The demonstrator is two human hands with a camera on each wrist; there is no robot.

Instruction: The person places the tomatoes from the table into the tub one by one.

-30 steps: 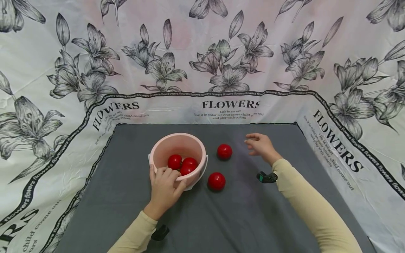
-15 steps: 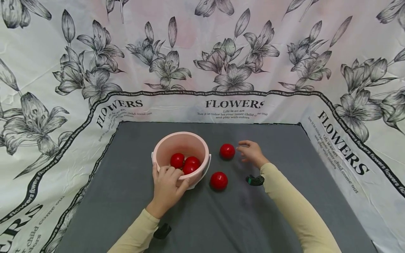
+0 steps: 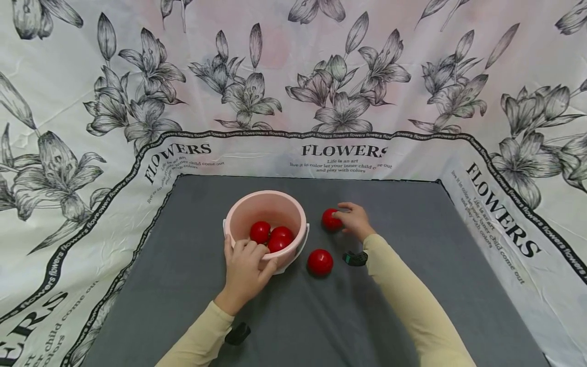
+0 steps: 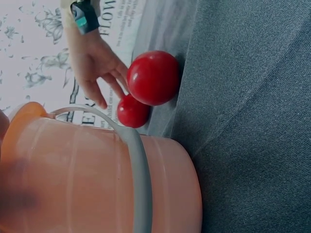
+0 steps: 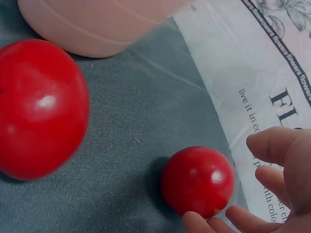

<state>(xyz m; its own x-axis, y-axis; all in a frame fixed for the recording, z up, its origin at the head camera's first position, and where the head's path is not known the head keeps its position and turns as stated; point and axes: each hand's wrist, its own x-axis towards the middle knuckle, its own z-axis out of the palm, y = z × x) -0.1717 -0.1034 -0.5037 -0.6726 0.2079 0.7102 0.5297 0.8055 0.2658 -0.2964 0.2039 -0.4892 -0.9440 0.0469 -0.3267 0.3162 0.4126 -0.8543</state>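
A pink bucket (image 3: 267, 219) with a white handle (image 4: 138, 179) stands on the grey cloth. Its near rim is gripped by my left hand (image 3: 245, 272), fingers over the edge and thumb outside. Several glossy red, tomato-like balls (image 3: 279, 239) lie inside, partly behind those fingers. To the bucket's right, two more sit on the cloth: a far red ball (image 3: 331, 219) and a near red ball (image 3: 320, 262). My right hand (image 3: 355, 220) is at the right side of the far one, its fingers spread around it without closing, as the right wrist view shows.
Grey cloth (image 3: 390, 306) covers the table. A white sheet printed with flowers and lettering (image 3: 344, 153) rises along the back and both sides. Dark wrist straps (image 3: 355, 258) are worn at both wrists.
My right hand has moved left from beside the far red ball until its fingers overlap it. The left hand keeps its grip on the bucket; the head view has shifted slightly.
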